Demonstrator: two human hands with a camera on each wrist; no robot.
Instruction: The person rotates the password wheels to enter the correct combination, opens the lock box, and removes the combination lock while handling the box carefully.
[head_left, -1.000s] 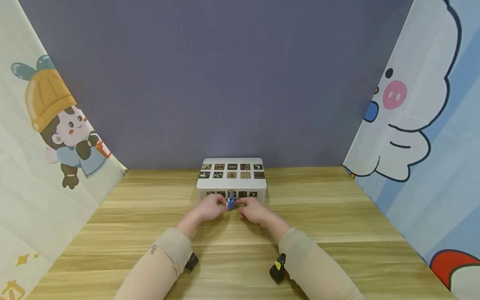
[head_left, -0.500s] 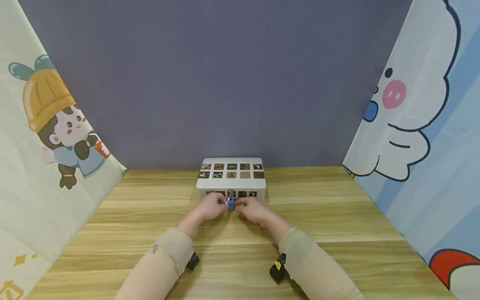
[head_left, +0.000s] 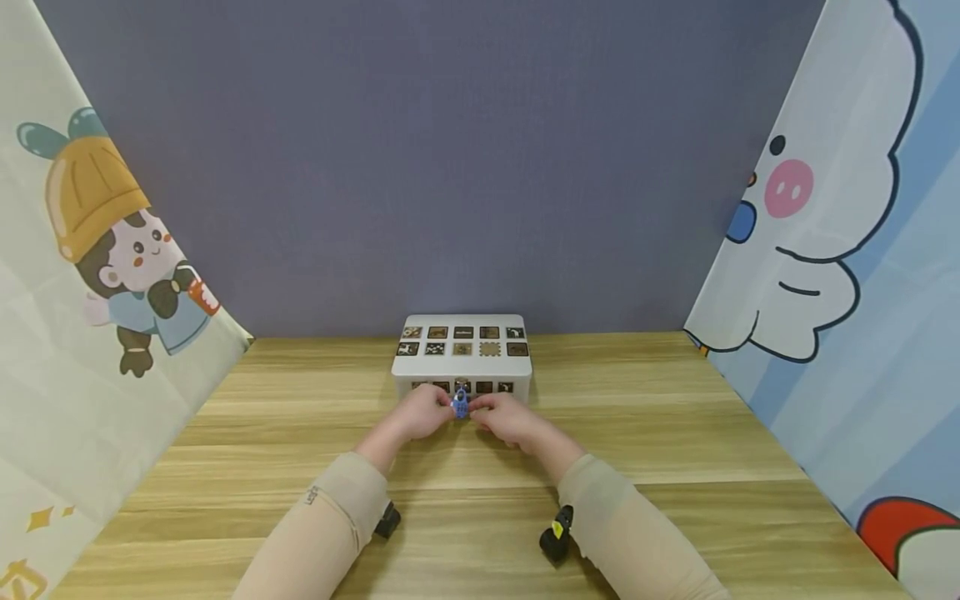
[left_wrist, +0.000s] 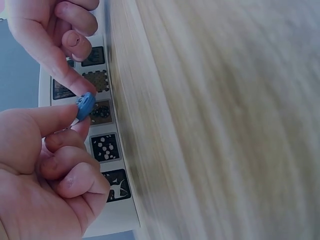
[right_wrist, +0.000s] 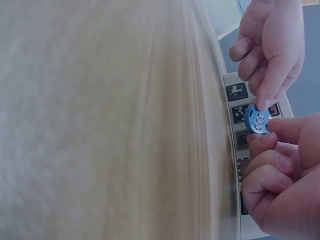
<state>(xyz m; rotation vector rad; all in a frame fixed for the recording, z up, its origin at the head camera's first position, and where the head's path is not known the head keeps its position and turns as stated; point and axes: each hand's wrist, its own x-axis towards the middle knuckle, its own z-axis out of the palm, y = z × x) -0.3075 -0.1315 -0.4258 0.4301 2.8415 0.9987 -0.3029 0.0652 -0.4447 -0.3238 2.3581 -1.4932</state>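
Observation:
A small blue combination padlock (head_left: 460, 405) is at the metal latch (head_left: 462, 383) on the front of a white box (head_left: 431, 367) with brown picture tiles. My left hand (head_left: 423, 412) pinches one side of it between thumb and index finger. From the other side my right hand (head_left: 510, 419) holds its edge with thumb and index fingertips, the other fingers curled below. Several number dials show on the padlock (right_wrist: 258, 119) in the right wrist view. In the left wrist view the padlock (left_wrist: 86, 106) appears edge-on, partly covered by fingertips.
The box stands at the back of a wood-grain table (head_left: 465, 533), near a grey-blue panel (head_left: 465, 167). Cartoon-printed sheets hang on the left (head_left: 45, 275) and right (head_left: 847, 275). Dark wrist devices (head_left: 555, 542) sit under the cuffs.
The padlock has turned slightly and shifted a little to the left. My right fingertips have moved in against it, while my left hand keeps its pinch. The box stays put.

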